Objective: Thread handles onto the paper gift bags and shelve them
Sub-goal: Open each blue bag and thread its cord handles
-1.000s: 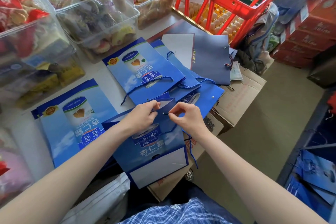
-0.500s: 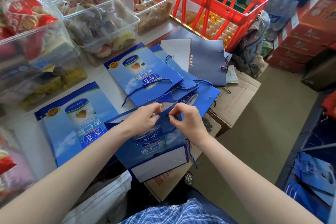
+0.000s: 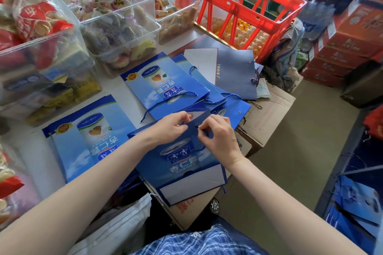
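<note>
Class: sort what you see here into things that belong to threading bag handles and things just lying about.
In use: gift bag, blue cord, left hand, right hand, flat bags, corded bags.
Lying about: snack bins, red crate, cardboard box.

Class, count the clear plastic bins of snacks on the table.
3: the left bin with red packets, the middle bin of wrapped pastries, and the far bin beside the red crate. Others may lie outside the frame.

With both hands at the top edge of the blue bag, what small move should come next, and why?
Probably push the cord end through the hole: the right hand pinches it there, while the left hand holds the blue bag rim steady.
</note>
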